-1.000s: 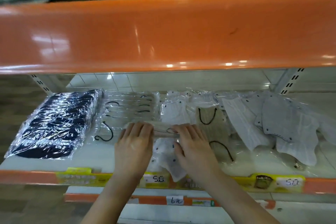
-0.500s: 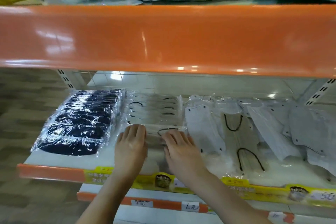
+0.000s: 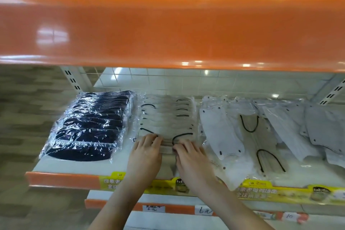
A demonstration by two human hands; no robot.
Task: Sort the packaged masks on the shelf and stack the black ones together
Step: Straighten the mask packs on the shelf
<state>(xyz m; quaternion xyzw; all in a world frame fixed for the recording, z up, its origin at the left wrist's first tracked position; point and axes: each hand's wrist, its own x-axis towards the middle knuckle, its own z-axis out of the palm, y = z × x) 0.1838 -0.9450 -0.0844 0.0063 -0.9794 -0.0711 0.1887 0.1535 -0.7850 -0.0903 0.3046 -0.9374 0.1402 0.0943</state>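
Our left hand [image 3: 144,155] and right hand [image 3: 192,160] lie palm-down, fingers extended and close together, on the near end of the row of clear-wrapped pale masks with black ear loops [image 3: 166,119]. Neither grip pinches anything; the flat fingers press the front packet, apparently to square the row. Just beside this row, to the left, the stack of black masks in clear plastic wrap [image 3: 89,127] sits overlapped on the white shelf [image 3: 74,166], already grouped. To the right, loose white packaged masks [image 3: 220,130] and grey packaged masks [image 3: 324,129] lie scattered and overlapping. We judge the black stack largely assembled; whether black packets remain under the loose heap cannot be told.
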